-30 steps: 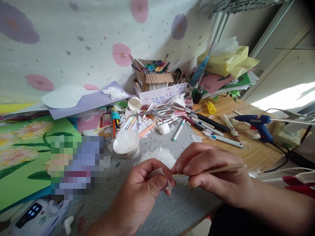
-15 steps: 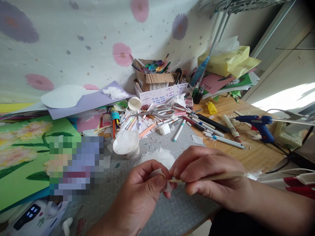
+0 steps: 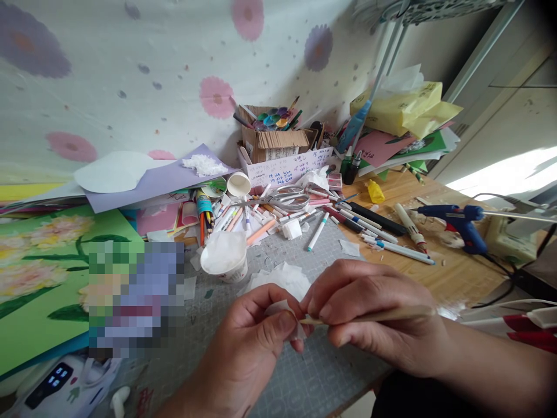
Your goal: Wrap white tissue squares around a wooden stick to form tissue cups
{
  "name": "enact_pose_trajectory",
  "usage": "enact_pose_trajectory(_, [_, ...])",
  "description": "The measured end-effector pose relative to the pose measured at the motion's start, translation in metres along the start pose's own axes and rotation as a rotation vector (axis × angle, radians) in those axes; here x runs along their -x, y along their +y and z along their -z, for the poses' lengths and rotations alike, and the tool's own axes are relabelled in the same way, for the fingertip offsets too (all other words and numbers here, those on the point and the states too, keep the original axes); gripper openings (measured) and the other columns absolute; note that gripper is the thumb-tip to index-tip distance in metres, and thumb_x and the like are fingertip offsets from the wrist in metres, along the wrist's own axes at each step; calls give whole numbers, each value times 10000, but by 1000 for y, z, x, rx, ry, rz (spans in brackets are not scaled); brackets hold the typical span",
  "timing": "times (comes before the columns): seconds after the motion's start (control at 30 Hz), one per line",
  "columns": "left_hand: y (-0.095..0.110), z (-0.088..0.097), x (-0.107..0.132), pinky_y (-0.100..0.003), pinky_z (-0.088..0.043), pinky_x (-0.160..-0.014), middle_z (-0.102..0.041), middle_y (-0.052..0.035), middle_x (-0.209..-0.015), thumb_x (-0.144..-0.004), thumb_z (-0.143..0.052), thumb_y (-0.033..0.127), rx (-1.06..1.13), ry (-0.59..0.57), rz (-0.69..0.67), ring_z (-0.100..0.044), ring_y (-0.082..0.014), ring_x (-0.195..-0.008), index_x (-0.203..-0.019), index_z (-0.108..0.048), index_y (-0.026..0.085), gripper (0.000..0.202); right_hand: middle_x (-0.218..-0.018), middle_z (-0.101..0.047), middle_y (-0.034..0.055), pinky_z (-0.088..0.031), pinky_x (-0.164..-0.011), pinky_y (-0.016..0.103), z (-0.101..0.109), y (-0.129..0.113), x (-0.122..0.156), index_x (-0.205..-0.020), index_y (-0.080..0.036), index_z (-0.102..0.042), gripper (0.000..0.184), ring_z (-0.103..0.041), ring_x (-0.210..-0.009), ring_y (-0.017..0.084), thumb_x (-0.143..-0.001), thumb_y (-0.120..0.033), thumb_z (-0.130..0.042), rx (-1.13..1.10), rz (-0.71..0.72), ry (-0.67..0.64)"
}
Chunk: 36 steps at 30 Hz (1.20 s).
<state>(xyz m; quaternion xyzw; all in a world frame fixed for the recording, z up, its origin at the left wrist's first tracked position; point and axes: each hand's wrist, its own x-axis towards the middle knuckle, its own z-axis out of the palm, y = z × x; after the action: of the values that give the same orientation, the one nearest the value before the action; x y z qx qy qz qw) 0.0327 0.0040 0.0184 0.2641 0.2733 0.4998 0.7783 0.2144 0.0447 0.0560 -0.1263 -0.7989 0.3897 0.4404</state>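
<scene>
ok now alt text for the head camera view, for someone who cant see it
A left hand pinches a small piece of white paper while the right hand holds a slim pale stick, its tip at the paper, over a grey mat. Beyond are a pile of white paper pieces, a paper cup, markers, scissors and a blue glue gun.

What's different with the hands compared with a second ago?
The right hand has shifted slightly leftward and down with the thin stick, whose tip now shows at the white paper piece. Nothing was let go; the left hand still pinches the paper. The glue gun stayed put.
</scene>
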Motion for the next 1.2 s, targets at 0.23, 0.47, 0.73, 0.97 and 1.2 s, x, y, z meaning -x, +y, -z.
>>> enact_pose_trajectory(0.23, [0,-1,0,-219,-446,-606,-616,-2,-674,-756,-723,183,-27,3,1,-534,-114,-649,-731,-697,134,60,-834,-666,127,-580,-715,263,1,-1,-1,-862,-97,-658,75,-680,-822,179,-868,-161,-621,2,2,-20])
enact_pose_trajectory(0.47, [1,-1,0,-228,-417,-631,-616,2,-657,-746,-727,210,-96,38,-13,-523,-121,-650,-720,-693,152,72,-835,-665,132,-580,-712,262,0,0,-2,-864,-92,-657,73,-677,-817,178,-870,-152,-617,12,11,-23])
enact_pose_trajectory(0.73, [2,-2,2,-262,-375,-715,-600,-4,-731,-770,-694,237,-214,78,-64,-494,-154,-759,-716,-671,173,87,-837,-663,137,-579,-707,271,1,0,-1,-871,-89,-650,62,-676,-820,184,-870,-139,-614,29,4,-46])
enact_pose_trajectory(0.97, [1,-2,3,-280,-363,-747,-552,-7,-814,-802,-650,216,-286,49,-94,-478,-171,-818,-707,-658,190,99,-819,-663,127,-568,-732,284,-1,0,-1,-854,-90,-640,60,-664,-837,187,-867,-144,-617,24,-20,-67])
enact_pose_trajectory(1.2, [1,3,1,-266,-369,-779,-519,-11,-900,-803,-652,213,-370,91,-123,-474,-174,-887,-707,-675,193,101,-802,-666,91,-549,-722,283,-2,2,-2,-843,-135,-617,94,-649,-815,167,-900,-198,-577,66,-51,-83])
